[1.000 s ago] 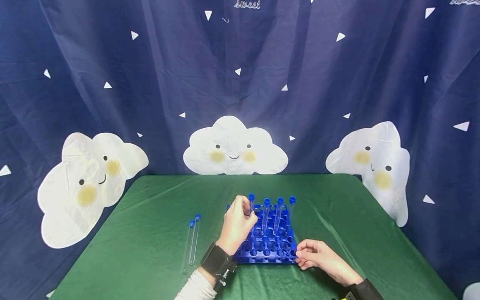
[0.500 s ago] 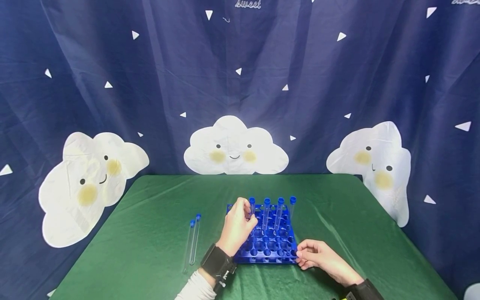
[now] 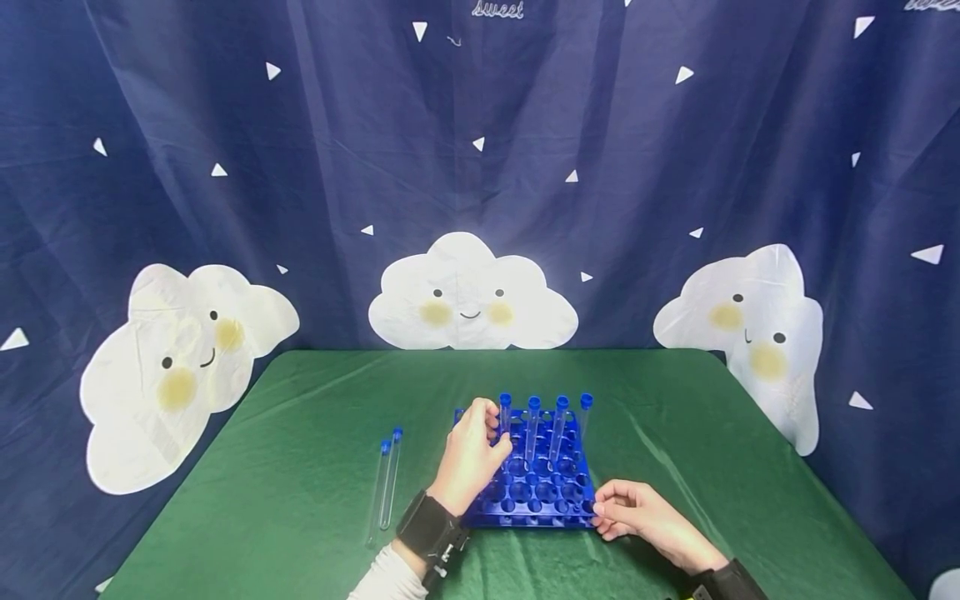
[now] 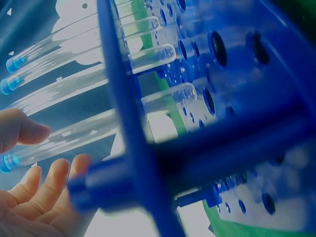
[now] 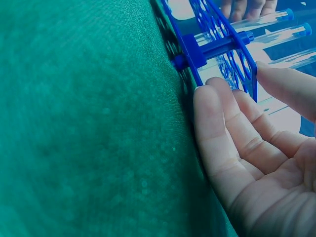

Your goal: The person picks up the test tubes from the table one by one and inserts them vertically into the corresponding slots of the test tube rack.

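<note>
A blue test tube rack (image 3: 532,522) stands on the green-covered table, with several clear, blue-capped test tubes upright toward its back. My left hand (image 3: 465,458) reaches over the rack's left side, beside the leftmost test tube (image 3: 506,417). In the left wrist view that tube (image 4: 98,123) passes between the thumb (image 4: 29,131) and the loosely parted fingers (image 4: 54,182), which do not close round it. At the rack's front right corner, my right hand (image 3: 645,521) holds the edge. The right wrist view shows its thumb (image 5: 286,86) on the upper plate and fingertips at the side.
Two capped test tubes (image 3: 387,492) lie side by side on the green tablecloth (image 3: 262,517), left of the rack. Behind the table hangs a dark blue curtain (image 3: 480,192) with white clouds and triangles.
My left hand's fingers and thumb have spread off the leftmost tube, and the hand has drawn back slightly leftward. The tube stays upright in the rack. My right hand has kept its place.
</note>
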A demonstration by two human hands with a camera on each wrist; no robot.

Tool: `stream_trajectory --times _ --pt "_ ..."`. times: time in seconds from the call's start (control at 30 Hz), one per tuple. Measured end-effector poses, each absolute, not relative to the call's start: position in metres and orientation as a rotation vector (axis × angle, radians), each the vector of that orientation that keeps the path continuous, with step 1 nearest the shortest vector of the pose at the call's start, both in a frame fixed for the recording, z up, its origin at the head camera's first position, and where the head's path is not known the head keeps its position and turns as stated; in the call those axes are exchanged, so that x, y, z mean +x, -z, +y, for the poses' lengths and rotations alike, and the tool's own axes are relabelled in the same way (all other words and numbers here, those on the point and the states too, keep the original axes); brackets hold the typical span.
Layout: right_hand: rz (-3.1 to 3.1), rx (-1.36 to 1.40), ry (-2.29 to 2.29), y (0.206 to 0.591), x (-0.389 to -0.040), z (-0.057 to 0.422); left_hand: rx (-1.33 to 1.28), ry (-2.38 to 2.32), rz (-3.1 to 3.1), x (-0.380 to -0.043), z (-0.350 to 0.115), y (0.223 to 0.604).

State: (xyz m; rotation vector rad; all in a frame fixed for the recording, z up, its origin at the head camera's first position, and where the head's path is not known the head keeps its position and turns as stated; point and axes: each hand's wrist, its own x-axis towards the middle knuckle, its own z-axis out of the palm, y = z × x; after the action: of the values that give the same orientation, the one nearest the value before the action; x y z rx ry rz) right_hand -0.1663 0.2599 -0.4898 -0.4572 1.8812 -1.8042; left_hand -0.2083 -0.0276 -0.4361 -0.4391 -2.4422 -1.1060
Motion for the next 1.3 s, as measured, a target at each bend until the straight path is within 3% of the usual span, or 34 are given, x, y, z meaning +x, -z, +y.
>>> stream_trajectory --times 0.87,1.3 --pt "1.860 -0.467 1.819 0.493 -0.167 0.261 -0.039 0.673 -2.598 -0.230 -0.118 0.462" --pt "1.856 -0.464 1.824 0.494 -0.167 0.261 0.078 0.567 -2.763 -0.221 -0.135 0.464"
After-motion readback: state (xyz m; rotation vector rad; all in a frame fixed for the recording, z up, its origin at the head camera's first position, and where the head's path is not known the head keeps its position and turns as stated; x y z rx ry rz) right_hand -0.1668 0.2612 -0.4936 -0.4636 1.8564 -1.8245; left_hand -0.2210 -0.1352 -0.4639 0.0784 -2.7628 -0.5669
